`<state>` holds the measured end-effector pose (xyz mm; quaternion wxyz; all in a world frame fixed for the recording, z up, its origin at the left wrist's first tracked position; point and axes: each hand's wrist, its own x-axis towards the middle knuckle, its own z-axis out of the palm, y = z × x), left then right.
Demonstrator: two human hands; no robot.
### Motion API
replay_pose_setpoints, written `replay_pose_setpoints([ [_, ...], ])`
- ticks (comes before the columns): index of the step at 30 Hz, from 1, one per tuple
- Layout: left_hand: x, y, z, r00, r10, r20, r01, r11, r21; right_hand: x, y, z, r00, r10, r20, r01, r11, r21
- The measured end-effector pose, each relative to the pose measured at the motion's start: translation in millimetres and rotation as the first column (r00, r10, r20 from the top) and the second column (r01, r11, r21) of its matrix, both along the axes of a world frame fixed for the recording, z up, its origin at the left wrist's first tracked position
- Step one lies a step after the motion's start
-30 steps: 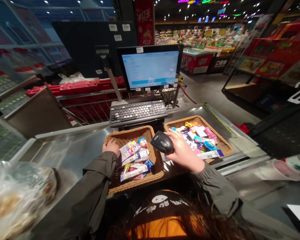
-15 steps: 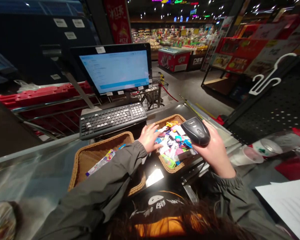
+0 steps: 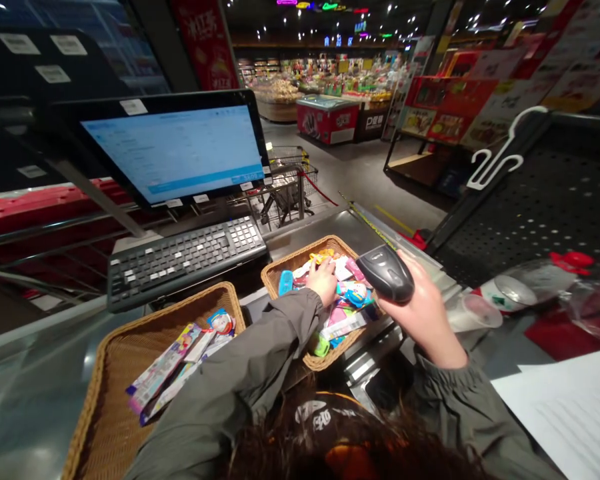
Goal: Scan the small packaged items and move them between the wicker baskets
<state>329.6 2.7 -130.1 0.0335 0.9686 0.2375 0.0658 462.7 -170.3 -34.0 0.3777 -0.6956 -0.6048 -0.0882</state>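
Note:
My left hand (image 3: 323, 283) reaches into a wicker basket (image 3: 267, 277) of small colourful packets. Its fingers are apart and bent downward among the packets, and their tips are partly hidden. My right hand (image 3: 427, 310) is closed round a black handheld barcode scanner (image 3: 387, 273), above the right side of that basket. A blue packet (image 3: 285, 283) lies by the basket's left wall and a green item (image 3: 321, 345) near its front end. Left of it, a larger wicker basket (image 3: 97, 380) contains a few long colourful packets (image 3: 165, 367), partly covered by my left sleeve.
A keyboard (image 3: 190, 260) and a lit monitor (image 3: 180, 153) stand behind the baskets. To the right are a white cup (image 3: 475, 313), a can-like container (image 3: 507, 293) and printed paper sheets (image 3: 565, 400). White hooks (image 3: 495, 157) hang on a black perforated panel.
My left hand has moved from the basket's left edge in among the packets. The view has shifted, showing more of the left basket. My right hand keeps hold of the scanner.

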Motion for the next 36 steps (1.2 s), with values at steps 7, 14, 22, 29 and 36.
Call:
replay_pose_setpoints([
  [7,-33,10,36.8,0.999,0.010,0.051,-0.008,0.999,-0.040,-7,9,-3.7,0.998,0.030,-0.064,-0.031,1.000,-0.004],
  [14,-129,25,100.9,0.955,0.098,0.278,-0.123,0.990,0.074,-37,21,4.8,0.990,0.130,-0.056,-0.129,0.991,0.027],
  [22,-237,19,155.8,0.806,0.239,0.542,-0.406,0.889,0.212,-109,42,25.9,0.904,0.426,0.031,-0.427,0.904,0.031],
  [29,-296,4,175.8,0.751,0.284,0.597,-0.507,0.827,0.244,-162,56,44.2,0.818,0.560,0.130,-0.566,0.824,0.012],
  [36,-328,-2,177.9,0.725,0.327,0.606,-0.542,0.814,0.208,-201,56,58.0,0.785,0.604,0.140,-0.612,0.791,0.021],
])
